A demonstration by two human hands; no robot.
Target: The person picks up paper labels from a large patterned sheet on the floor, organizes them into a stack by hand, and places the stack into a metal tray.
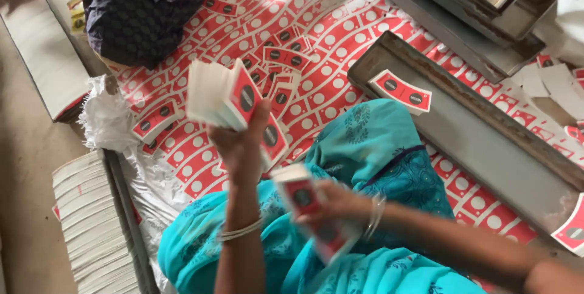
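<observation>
Soft, even daylight falls on everything around my hands, with no hard shadows and no glare. My right hand [331, 203] and its stack of labels [307, 200] smear with motion blur; the fan of labels [222, 94] in my left hand [240, 145] blurs slightly. Above them, the printed sheets [316, 32] look sharper.

Card stack [222, 94] in left hand [240, 148], tray [486, 148] right, paper pile [91, 227] probably on floor left

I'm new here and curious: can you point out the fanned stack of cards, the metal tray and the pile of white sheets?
fanned stack of cards [216, 94], head view, white edges.
metal tray [486, 148], head view, bare floor.
pile of white sheets [91, 227], head view, top sheet.
</observation>
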